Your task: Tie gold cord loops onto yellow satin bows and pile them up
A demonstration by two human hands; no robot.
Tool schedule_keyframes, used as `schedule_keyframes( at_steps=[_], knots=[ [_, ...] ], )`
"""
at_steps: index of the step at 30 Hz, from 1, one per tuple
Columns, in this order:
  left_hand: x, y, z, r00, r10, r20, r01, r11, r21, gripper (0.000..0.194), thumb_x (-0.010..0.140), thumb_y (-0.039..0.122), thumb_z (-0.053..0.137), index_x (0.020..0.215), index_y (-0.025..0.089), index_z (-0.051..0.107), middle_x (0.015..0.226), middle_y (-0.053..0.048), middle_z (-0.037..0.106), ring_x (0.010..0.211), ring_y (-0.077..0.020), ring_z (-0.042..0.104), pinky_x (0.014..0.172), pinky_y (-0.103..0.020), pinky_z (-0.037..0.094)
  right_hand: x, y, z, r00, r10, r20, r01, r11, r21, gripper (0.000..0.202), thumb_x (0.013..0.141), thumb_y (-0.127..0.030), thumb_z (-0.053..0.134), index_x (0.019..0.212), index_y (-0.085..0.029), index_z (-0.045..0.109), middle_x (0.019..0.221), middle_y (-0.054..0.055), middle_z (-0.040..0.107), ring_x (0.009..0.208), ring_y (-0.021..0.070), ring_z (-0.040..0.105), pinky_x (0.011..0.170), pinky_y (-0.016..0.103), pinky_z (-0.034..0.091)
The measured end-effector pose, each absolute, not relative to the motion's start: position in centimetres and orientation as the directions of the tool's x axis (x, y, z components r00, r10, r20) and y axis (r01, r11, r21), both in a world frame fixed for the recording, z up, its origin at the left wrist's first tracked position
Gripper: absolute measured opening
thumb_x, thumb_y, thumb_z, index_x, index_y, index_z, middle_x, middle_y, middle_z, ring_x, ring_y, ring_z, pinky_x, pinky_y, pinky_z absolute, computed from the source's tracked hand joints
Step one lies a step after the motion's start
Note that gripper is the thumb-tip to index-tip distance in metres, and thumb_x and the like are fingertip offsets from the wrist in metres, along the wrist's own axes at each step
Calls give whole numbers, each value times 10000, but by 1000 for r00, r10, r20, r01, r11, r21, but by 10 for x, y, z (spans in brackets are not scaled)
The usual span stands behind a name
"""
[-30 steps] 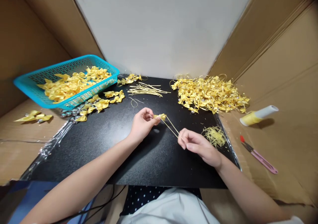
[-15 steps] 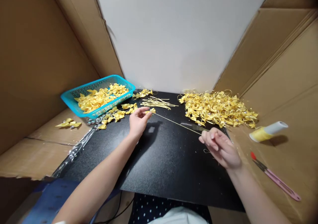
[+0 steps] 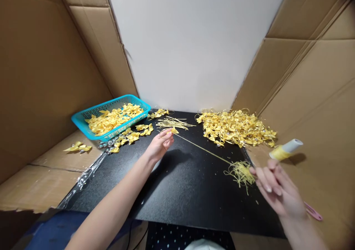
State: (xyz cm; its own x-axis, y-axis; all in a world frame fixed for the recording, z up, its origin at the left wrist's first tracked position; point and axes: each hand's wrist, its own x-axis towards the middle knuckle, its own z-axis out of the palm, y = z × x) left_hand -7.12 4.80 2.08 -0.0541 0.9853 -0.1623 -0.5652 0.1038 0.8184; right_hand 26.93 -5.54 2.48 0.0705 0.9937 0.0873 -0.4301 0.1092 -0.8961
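Over the middle of the black table, my left hand (image 3: 161,144) pinches a small gold ribbon bow (image 3: 174,130) between thumb and fingertips. A thin yellow thread (image 3: 203,148) runs taut from the bow down to the right. My right hand (image 3: 279,187), slightly blurred, is closed at the thread's far side; the last stretch is lost against a tangle of pale yellow thread scraps (image 3: 241,173). Just beyond my left hand lies a bundle of straight yellow strips (image 3: 173,123).
A turquoise basket (image 3: 111,133) of gold bows stands at the left, with loose bows (image 3: 133,136) and silvery beads (image 3: 107,144) beside it. A large heap of beaded bows (image 3: 238,128) lies back right. Right of it are a thread spool (image 3: 285,149) and a partly hidden pink-handled tool (image 3: 313,211).
My right hand has moved right and toward me, drawing the thread longer. The thread scraps it covered are now in view. My left hand keeps the bow, turned slightly.
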Motion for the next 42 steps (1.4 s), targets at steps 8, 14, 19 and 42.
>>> schedule_keyframes(
  at_steps=[8, 14, 19, 42],
  knots=[
    [-53, 18, 33, 302, 949, -88, -587, 259, 767, 378, 429, 249, 940, 697, 154, 690, 636, 13, 651, 544, -61, 550, 561, -193, 473, 288, -55, 3, -80, 959, -271, -63, -276, -959, 396, 765, -551, 706, 817, -181, 573, 498, -113, 233, 481, 56, 198, 568, 239, 341],
    [-57, -9, 37, 552, 833, 38, -531, 316, 787, 243, 531, 264, 910, 684, 185, 738, 660, 5, 644, 570, -65, 551, 604, -205, 438, 294, -28, 8, -79, 932, -352, 46, -350, -936, 527, 595, -597, 807, 743, -179, 523, 481, -128, 259, 442, 25, 170, 462, 198, 183],
    [-69, -31, 35, 722, 690, -46, -222, 295, 929, 226, 627, 332, 861, 758, 168, 778, 652, -25, 622, 535, -74, 513, 508, -202, 362, 305, 2, 27, 67, 971, -230, -62, -226, -972, 547, 491, -547, 874, 721, -205, 514, 425, -136, 273, 409, 31, 245, 492, 205, 341],
    [-58, -35, 16, 607, 764, -218, 144, 164, 976, 238, 754, 334, 753, 859, 123, 726, 726, -43, 709, 634, -107, 596, 645, -233, 455, 286, 88, 101, 116, 934, 339, -89, 350, -933, 249, 807, -321, 693, 722, -248, 470, 437, -108, 230, 411, 76, 216, 496, 245, 372]
  ],
)
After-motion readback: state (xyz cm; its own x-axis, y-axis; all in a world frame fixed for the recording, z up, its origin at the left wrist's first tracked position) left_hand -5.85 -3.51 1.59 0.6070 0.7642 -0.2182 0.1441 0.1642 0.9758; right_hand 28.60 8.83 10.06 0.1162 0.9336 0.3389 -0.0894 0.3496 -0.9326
